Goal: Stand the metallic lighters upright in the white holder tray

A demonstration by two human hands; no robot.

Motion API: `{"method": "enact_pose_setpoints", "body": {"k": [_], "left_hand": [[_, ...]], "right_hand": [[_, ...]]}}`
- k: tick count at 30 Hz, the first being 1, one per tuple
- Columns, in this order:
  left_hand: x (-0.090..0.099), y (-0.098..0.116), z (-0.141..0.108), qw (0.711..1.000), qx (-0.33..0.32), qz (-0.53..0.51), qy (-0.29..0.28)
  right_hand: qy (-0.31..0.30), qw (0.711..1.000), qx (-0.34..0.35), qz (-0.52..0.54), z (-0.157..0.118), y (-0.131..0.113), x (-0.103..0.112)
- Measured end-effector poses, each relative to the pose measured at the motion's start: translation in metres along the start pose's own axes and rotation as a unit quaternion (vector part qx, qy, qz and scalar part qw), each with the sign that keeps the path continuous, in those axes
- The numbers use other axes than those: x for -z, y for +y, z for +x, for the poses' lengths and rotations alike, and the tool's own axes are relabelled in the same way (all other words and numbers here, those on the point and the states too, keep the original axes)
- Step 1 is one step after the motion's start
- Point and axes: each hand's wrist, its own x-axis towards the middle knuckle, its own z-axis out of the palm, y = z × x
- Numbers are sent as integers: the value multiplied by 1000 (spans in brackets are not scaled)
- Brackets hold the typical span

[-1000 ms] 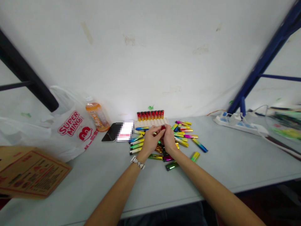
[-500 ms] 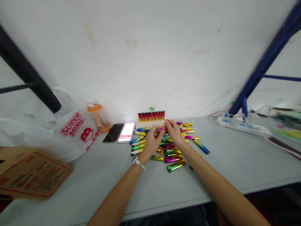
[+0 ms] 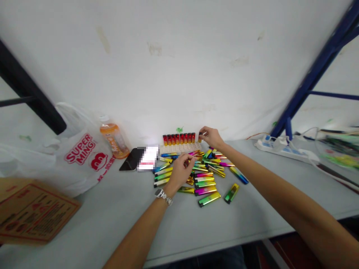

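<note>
My right hand (image 3: 211, 137) pinches a dark-topped lighter (image 3: 200, 137) upright at the right end of a row of red-and-gold lighters (image 3: 179, 139). That row stands upright along the back of a white gridded rack (image 3: 179, 150). My left hand (image 3: 181, 170), with a watch (image 3: 163, 195) on its wrist, is over the left part of a pile of shiny coloured lighters (image 3: 204, 179). Its fingers are curled together, and whatever may be between them is hidden. A green-and-gold lighter (image 3: 231, 193) lies apart on the table, right of the pile.
Left of the pile lie a dark phone (image 3: 132, 160) and a blurred bright screen (image 3: 148, 158). An orange drink bottle (image 3: 114, 138), a white plastic bag (image 3: 81, 157) and a cardboard box (image 3: 36, 211) stand farther left. On the right, a power strip (image 3: 286, 150) lies near the blue frame (image 3: 305, 82).
My right hand has moved away from my left, up and back to the right end of the rack, with a lighter in its fingers. My left hand has stayed nearly in place.
</note>
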Motion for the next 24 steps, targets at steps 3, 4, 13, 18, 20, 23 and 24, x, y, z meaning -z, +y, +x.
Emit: {"method": "enact_pose_setpoints", "body": {"k": [3,4,13,18,20,23,24], "left_hand": [[0,-2,-1,1000,-4,5,0],[0,-3,-1,1000,-3,6,-1],[0,-4,-1,1000,3,8,-7],[0,-3,-1,1000,0,12,-8],[0,-2,-1,1000,-1,13,-6],[2,0,0,1000,-1,15,-7],[2,0,0,1000,-1,16,-7]], "right_hand": [[-30,999,14,-21,9,3,-3],[-37,999,15,-22,12,4,-4],[-89,996,-5,-18,28,10,-10],[-103,993,-6,-61,30,10,-7],[-75,991,12,-107,26,11,-9],[-27,981,47,-186,15,13,-14],[-19,977,52,-205,11,13,-17]]}}
